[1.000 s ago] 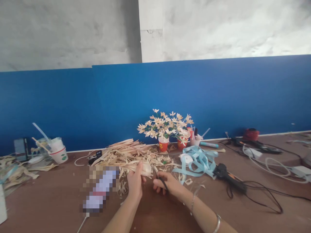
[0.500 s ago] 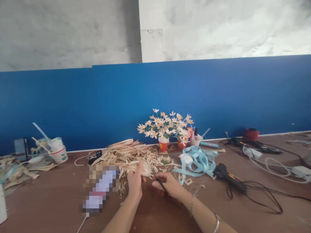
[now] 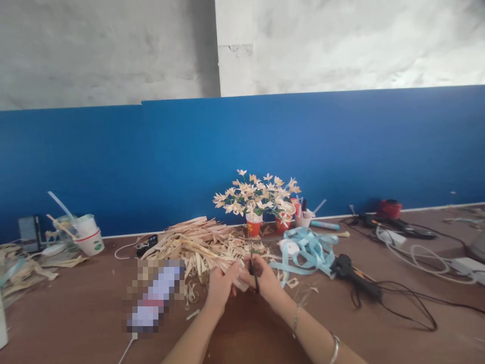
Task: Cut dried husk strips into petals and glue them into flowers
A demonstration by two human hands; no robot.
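Probable scissors (image 3: 254,277) in right hand (image 3: 264,282), tabletop (image 3: 242,336) room between forearms (image 3: 200,327)

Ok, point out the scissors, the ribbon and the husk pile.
Scissors (image 3: 255,276): head view, on the black handle.
Ribbon (image 3: 317,261): head view, on its blue loops.
Husk pile (image 3: 200,245): head view, on dry strips near its middle.
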